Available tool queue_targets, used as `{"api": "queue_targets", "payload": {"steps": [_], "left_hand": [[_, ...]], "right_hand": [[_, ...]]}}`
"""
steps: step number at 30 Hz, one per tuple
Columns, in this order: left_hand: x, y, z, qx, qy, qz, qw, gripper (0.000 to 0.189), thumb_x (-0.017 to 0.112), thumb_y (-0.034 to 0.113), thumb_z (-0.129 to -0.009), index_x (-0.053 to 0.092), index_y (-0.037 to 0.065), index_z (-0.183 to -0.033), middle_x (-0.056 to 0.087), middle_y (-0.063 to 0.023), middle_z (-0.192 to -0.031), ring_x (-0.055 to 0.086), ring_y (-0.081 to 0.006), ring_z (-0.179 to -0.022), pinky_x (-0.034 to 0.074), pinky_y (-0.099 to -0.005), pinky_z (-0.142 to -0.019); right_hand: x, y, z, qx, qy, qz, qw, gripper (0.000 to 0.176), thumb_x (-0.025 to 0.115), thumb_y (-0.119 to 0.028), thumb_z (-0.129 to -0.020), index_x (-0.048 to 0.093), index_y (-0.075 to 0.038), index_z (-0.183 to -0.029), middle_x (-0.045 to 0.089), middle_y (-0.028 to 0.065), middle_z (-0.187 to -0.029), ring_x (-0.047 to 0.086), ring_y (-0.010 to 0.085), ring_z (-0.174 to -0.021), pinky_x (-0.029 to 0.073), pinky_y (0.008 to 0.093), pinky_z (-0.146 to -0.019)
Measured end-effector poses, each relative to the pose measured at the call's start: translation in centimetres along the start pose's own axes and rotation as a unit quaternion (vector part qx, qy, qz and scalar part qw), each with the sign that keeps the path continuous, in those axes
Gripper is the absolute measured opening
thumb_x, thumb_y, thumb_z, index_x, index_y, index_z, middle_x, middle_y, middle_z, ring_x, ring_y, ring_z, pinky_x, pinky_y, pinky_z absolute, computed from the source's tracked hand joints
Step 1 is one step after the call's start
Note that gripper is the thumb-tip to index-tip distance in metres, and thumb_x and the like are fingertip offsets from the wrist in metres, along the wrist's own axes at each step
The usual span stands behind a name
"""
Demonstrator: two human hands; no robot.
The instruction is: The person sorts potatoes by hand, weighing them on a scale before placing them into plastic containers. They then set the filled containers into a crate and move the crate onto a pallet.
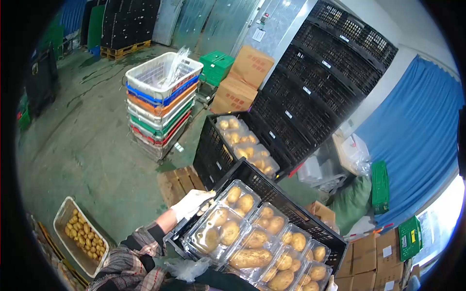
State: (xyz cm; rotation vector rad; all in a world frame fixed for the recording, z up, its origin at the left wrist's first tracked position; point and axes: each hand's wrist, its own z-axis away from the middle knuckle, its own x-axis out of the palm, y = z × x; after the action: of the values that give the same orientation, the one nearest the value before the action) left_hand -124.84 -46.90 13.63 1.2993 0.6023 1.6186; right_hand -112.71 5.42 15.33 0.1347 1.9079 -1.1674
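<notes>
In the head view, the left hand [194, 202], in a white glove, is closed on the left end rim of the black crate [295, 200], which holds clear packs of potatoes [252, 242] in the lower centre; the right hand [332, 284] shows only partly at the right end, so its grip cannot be determined. A second filled crate [206, 150] sits close beyond the far rim, while open green floor [116, 189] extends leftward, between the basket stack [162, 104] and the potato basket [62, 220].

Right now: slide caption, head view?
Gloved left hand and right hand at opposite ends of a black crate of potato packs.
</notes>
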Motion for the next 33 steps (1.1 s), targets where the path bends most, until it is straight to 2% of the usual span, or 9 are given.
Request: {"api": "queue_targets", "payload": {"steps": [7, 11, 13, 15, 19, 23, 27, 29, 33], "left_hand": [[0.1, 11.5, -11.4, -0.008, 0.041, -0.084, 0.996, 0.029, 0.062, 0.026, -0.093, 0.063, 0.002, -0.078, 0.053, -0.0001, -0.054, 0.045, -0.0078, -0.038, 0.034, -0.0228, -0.035], [-0.2, 17.0, -14.8, -0.004, 0.027, -0.315, 0.949, 0.026, 0.066, 0.028, -0.090, 0.063, 0.005, -0.102, 0.055, 0.0030, -0.065, 0.044, -0.0028, -0.048, 0.033, -0.0195, -0.042], [-1.8, 18.1, -18.3, 0.049, 0.035, -0.455, 0.888, 0.053, 0.067, 0.039, -0.087, 0.057, 0.000, -0.122, 0.066, -0.0091, -0.099, 0.059, -0.0151, -0.086, 0.049, -0.0304, -0.077], [-1.8, 20.8, -20.0, 0.021, 0.024, -0.474, 0.880, 0.063, 0.064, 0.047, -0.086, 0.054, -0.001, -0.126, 0.064, -0.0148, -0.111, 0.058, -0.0216, -0.102, 0.045, -0.0354, -0.091], [-1.9, 25.3, -24.6, -0.030, 0.064, -0.507, 0.859, 0.067, 0.058, 0.053, -0.089, 0.054, -0.003, -0.124, 0.063, -0.0199, -0.113, 0.059, -0.0256, -0.102, 0.046, -0.0358, -0.091], [-4.5, 27.4, -33.6, 0.034, 0.039, -0.513, 0.857, 0.059, 0.054, 0.046, -0.093, 0.051, -0.002, -0.126, 0.064, -0.0207, -0.110, 0.061, -0.0267, -0.101, 0.047, -0.0366, -0.089], [-5.8, 31.1, -42.9, 0.091, 0.052, -0.505, 0.857, 0.060, 0.043, 0.050, -0.093, 0.056, 0.000, -0.124, 0.063, -0.0278, -0.111, 0.061, -0.0405, -0.106, 0.046, -0.0432, -0.094], [-5.7, 33.4, -47.3, -0.019, 0.068, -0.502, 0.862, 0.064, 0.037, 0.051, -0.094, 0.060, -0.004, -0.117, 0.062, -0.0286, -0.113, 0.059, -0.0404, -0.110, 0.045, -0.0432, -0.096], [-6.8, 35.8, -54.5, -0.010, 0.069, -0.515, 0.855, 0.063, 0.032, 0.048, -0.098, 0.063, -0.005, -0.112, 0.062, -0.0273, -0.113, 0.060, -0.0406, -0.109, 0.046, -0.0460, -0.093]], "right_hand": [[6.9, -8.4, -9.2, 0.014, -0.016, -0.009, 1.000, 0.046, 0.053, -0.033, -0.096, 0.064, 0.012, -0.101, 0.070, 0.0184, -0.087, 0.062, 0.0256, -0.074, 0.051, 0.0369, -0.069], [9.7, -11.6, -12.2, 0.015, -0.035, -0.017, 0.999, 0.047, 0.053, -0.033, -0.096, 0.064, 0.012, -0.100, 0.070, 0.0185, -0.087, 0.062, 0.0257, -0.074, 0.051, 0.0370, -0.069], [11.1, -13.4, -13.2, 0.013, -0.041, -0.018, 0.999, 0.048, 0.053, -0.034, -0.096, 0.064, 0.012, -0.100, 0.070, 0.0185, -0.086, 0.062, 0.0258, -0.073, 0.051, 0.0371, -0.068], [12.7, -15.3, -14.3, 0.013, -0.051, -0.017, 0.998, 0.048, 0.052, -0.034, -0.096, 0.064, 0.012, -0.100, 0.070, 0.0185, -0.086, 0.062, 0.0258, -0.073, 0.051, 0.0372, -0.068], [16.1, -18.7, -15.3, 0.018, -0.062, -0.008, 0.998, 0.049, 0.052, -0.035, -0.096, 0.064, 0.012, -0.100, 0.070, 0.0185, -0.086, 0.062, 0.0260, -0.072, 0.051, 0.0374, -0.068], [20.4, -23.0, -17.0, 0.031, -0.073, 0.010, 0.997, 0.050, 0.052, -0.035, -0.096, 0.064, 0.013, -0.099, 0.070, 0.0185, -0.085, 0.062, 0.0261, -0.072, 0.051, 0.0375, -0.067], [24.9, -26.9, -18.8, 0.045, -0.082, 0.048, 0.994, 0.051, 0.052, -0.036, -0.096, 0.064, 0.013, -0.099, 0.070, 0.0186, -0.085, 0.062, 0.0262, -0.071, 0.051, 0.0377, -0.066], [26.8, -28.5, -19.7, 0.049, -0.097, 0.082, 0.991, 0.051, 0.052, -0.037, -0.096, 0.064, 0.013, -0.099, 0.070, 0.0186, -0.084, 0.062, 0.0263, -0.071, 0.051, 0.0378, -0.066], [31.3, -31.7, -21.0, 0.073, -0.118, 0.124, 0.983, 0.052, 0.051, -0.037, -0.097, 0.064, 0.013, -0.099, 0.070, 0.0186, -0.084, 0.062, 0.0264, -0.070, 0.051, 0.0379, -0.065]]}}
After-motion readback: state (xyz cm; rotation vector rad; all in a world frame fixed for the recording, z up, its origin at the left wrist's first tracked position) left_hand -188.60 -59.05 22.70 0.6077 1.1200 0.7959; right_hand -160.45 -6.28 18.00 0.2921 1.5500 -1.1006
